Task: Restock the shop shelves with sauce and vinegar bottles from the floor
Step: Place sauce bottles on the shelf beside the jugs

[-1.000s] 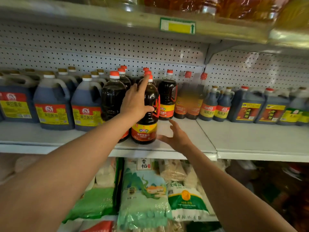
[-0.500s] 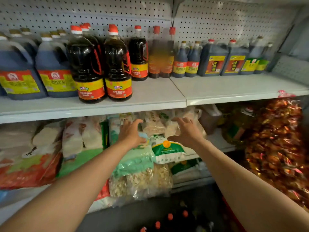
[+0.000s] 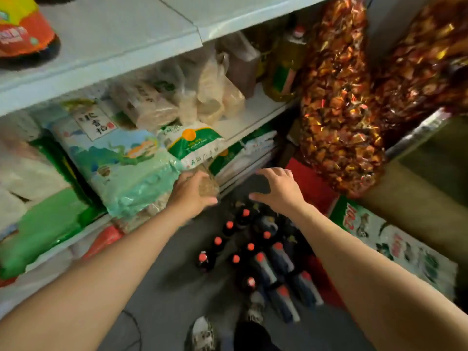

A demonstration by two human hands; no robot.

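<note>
Several dark sauce bottles with red caps (image 3: pixel 250 249) stand clustered on the grey floor (image 3: pixel 164 300) below my hands. My left hand (image 3: pixel 192 193) hangs above them with fingers loosely spread, holding nothing, in front of the rice bags. My right hand (image 3: pixel 276 188) is beside it, fingers spread and relaxed, also empty, above the far end of the cluster. At the top left, the base of a dark bottle with a red and yellow label (image 3: pixel 22 36) stands on the white shelf (image 3: pixel 114 39).
Bags of rice and grain (image 3: pixel 121 160) bulge out of the lower shelf on the left. Big bags of foil-wrapped sweets (image 3: pixel 339 110) hang on the right. A printed sack (image 3: pixel 395 247) lies on the floor at right. My shoe (image 3: pixel 202 333) shows at the bottom.
My left hand let go of the bottle on the shelf. Both hands dropped from shelf height to just above the bottles on the floor, and my view tilted down.
</note>
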